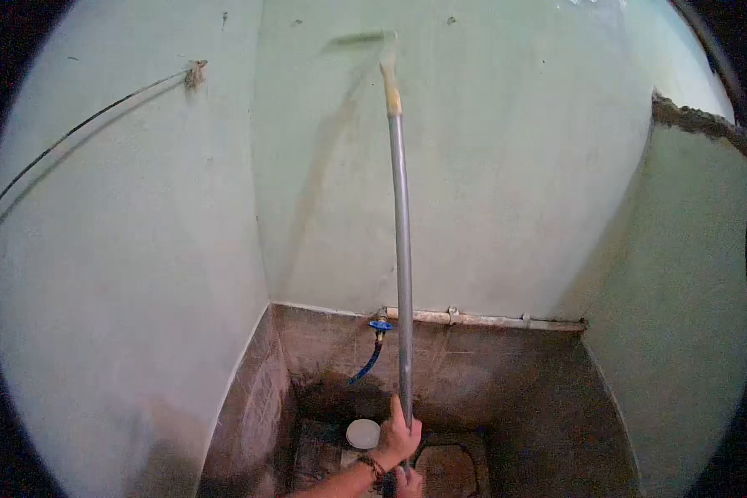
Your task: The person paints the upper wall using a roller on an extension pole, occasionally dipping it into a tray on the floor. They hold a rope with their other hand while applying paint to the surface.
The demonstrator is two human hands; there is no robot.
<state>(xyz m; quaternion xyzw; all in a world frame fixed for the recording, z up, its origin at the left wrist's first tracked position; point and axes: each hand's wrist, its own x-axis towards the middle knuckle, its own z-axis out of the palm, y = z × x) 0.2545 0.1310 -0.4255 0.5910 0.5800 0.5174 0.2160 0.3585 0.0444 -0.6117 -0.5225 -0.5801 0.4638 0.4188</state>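
Observation:
A long grey pole point(402, 224) rises from the bottom of the view almost to the top of the far wall. Its upper end carries a yellowish handle point(392, 93) and what looks like a paint roller point(361, 38) at the pale green wall point(490, 183), blurred and hard to make out. My left hand point(398, 437), with a dark bracelet at the wrist, is closed around the lower pole, its thumb along the shaft. Just below it my right hand point(408, 481) grips the same pole, partly cut off by the frame's bottom edge.
A pale pipe point(490, 319) runs along the far wall, with a blue-handled tap point(380, 326) and a short blue hose point(365, 365). A white round bucket or lid point(363, 433) is on the floor. A dark cable point(91, 120) sticks out from the left wall.

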